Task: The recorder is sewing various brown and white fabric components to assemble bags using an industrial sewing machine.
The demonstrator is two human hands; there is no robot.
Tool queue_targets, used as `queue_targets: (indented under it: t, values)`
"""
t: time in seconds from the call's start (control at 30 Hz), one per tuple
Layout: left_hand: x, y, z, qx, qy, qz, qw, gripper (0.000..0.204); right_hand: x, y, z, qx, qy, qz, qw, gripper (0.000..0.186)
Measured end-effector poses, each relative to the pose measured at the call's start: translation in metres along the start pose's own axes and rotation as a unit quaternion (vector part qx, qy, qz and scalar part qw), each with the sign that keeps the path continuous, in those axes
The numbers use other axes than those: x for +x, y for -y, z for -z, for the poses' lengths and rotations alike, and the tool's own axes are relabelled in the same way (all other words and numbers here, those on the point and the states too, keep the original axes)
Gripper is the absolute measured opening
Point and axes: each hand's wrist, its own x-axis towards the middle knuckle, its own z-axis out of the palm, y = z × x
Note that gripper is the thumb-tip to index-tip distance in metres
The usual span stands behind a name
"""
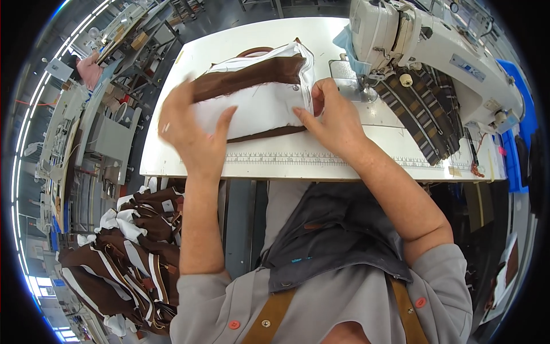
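Note:
A partly sewn brown and white fabric bag (252, 106) lies on the white sewing table, its white inner side facing up and a brown band along its far part. At its right end my right hand (339, 123) grips the white edge, thumb on the panel and fingers curled at the side. Over the left end is my left hand (195, 135), thumb spread away from the fingers, which are smeared by motion. Whether this hand touches the bag is hard to make out. A brown handle (256, 51) shows at the bag's far side.
A white sewing machine (435, 37) stands at the right, striped fabric (421, 109) beneath its arm. A ruler strip (286, 159) runs along the table's front. Brown and white bag pieces (132, 258) are heaped at lower left. Blue bin (518, 126) at far right; another person (89, 70) sits far left.

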Motion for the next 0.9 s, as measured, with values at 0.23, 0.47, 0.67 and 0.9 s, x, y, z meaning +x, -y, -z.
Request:
queue_targets:
  t: [0.23, 0.47, 0.67, 0.9]
  values:
    - [0.03, -0.007, -0.036, -0.04, 0.203, -0.076, 0.975, 0.022, -0.005, -0.002, 0.003, 0.003, -0.012, 0.033, 0.999, 0.031]
    - [0.03, -0.006, -0.043, -0.115, 0.152, -0.049, 0.98, 0.019, -0.005, -0.015, -0.005, -0.017, -0.072, 0.068, 0.995, 0.022]
    - [0.018, -0.01, -0.049, -0.012, 0.069, -0.096, 0.993, 0.014, -0.001, -0.019, -0.004, 0.01, -0.12, 0.064, 0.991, 0.029]
    - [0.004, -0.047, -0.049, -0.031, 0.001, -0.188, 0.982, 0.047, -0.078, -0.031, 0.046, 0.035, -0.105, 0.134, 0.985, 0.033]
